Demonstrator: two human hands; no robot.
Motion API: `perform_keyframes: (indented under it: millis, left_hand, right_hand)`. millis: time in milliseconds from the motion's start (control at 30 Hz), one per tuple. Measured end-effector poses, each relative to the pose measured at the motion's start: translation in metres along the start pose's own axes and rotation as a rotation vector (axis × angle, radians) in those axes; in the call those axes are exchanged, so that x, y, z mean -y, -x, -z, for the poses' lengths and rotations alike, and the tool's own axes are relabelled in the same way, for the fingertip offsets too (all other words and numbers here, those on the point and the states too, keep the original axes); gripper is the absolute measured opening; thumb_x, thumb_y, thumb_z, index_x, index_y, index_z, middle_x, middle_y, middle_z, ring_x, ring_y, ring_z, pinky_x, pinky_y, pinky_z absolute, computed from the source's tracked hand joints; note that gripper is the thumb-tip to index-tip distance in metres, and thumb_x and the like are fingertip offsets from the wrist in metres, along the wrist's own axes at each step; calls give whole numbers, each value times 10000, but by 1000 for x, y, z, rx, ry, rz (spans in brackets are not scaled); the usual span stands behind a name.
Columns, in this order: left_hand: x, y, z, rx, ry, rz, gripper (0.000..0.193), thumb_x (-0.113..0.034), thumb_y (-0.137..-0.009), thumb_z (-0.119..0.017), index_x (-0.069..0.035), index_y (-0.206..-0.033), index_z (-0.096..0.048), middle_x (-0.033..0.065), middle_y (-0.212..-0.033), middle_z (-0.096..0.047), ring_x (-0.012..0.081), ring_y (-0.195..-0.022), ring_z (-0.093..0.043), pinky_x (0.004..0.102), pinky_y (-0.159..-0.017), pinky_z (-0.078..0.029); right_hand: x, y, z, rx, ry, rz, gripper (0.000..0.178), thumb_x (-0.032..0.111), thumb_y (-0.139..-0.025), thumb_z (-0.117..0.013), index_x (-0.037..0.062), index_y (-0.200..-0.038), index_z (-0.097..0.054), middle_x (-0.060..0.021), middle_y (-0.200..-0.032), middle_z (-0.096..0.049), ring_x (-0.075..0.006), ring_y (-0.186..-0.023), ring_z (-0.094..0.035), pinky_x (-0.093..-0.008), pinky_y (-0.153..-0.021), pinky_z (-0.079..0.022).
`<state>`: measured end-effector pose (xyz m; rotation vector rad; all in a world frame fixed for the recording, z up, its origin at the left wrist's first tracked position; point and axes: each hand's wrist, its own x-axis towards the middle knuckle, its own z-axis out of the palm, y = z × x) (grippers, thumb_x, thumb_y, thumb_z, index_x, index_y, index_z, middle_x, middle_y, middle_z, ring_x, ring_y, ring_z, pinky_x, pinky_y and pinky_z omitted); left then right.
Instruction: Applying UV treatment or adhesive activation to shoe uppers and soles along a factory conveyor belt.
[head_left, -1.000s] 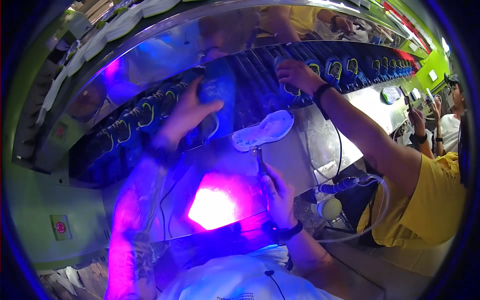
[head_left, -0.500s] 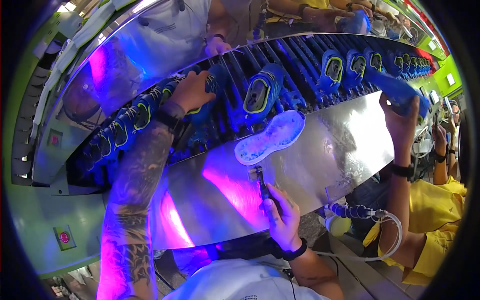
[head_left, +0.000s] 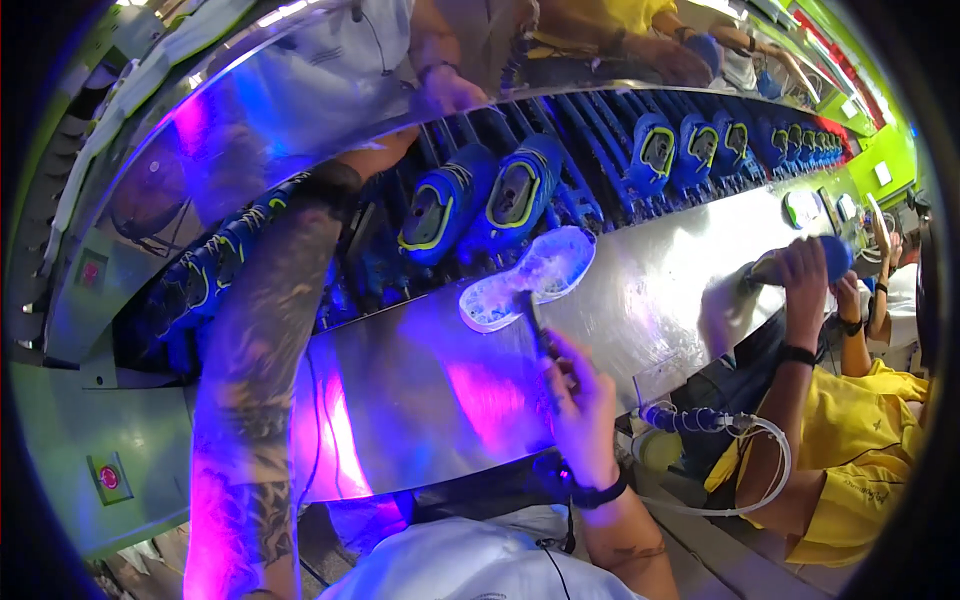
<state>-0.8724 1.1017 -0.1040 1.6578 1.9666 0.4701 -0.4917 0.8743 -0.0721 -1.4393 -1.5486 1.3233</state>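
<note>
In my right hand (head_left: pixel 580 400) is a slim dark-handled brush (head_left: pixel 541 335), its tip touching the inside of a white shoe sole (head_left: pixel 572 262). The sole lies hollow side up where the metal ledge meets the conveyor. My left hand (head_left: pixel 382 155) reaches across the conveyor toward the shiny panel; its fingers are blurred and I cannot make out whether it holds anything. Close to that hand sits a blue shoe upper (head_left: pixel 430 215) with a yellow-green collar, and a second blue shoe upper (head_left: pixel 515 195) stands right beside it. My left forearm hides part of the row on the left.
A dark slatted conveyor (head_left: pixel 590 150) carries more shoe uppers to both sides. Along its front runs a metal ledge (head_left: pixel 420 400). A co-worker in a yellow shirt (head_left: pixel 850 420) holds a blue item (head_left: pixel 835 258) at the right. A coiled hose (head_left: pixel 690 418) hangs near the ledge.
My left hand has left the shoe upper it was on and moved farther away. The brush has come up from below the sole onto it. The co-worker's hand has dropped lower.
</note>
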Motion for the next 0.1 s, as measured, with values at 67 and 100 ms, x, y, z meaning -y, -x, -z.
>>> perform_keyframes:
  millis: [67,100]
  left_hand:
    - [82,9,-1,-487,-932,-76,703,-613,-912,-616,-98,-1390,-598,236,-1430,-559,383,-1413,-449,503,-1194,-316]
    - [87,11,18,-522,-936,-49,703,-613,-912,-616,-98,-1390,-598,236,-1430,-559,383,-1413,-449,503,-1194,-316]
  right_hand:
    - [-9,-12,-1,-3,170,160,322,91,-1008,-617,25,-1322,-639,-126,-1073,-719,-189,-773,-697,-298,-712,-548]
    - [-29,-26,0,-80,351,292,339,133,-1021,-625,69,-1353,-641,-99,-1081,-736,-195,-753,-696,-284,-696,-544]
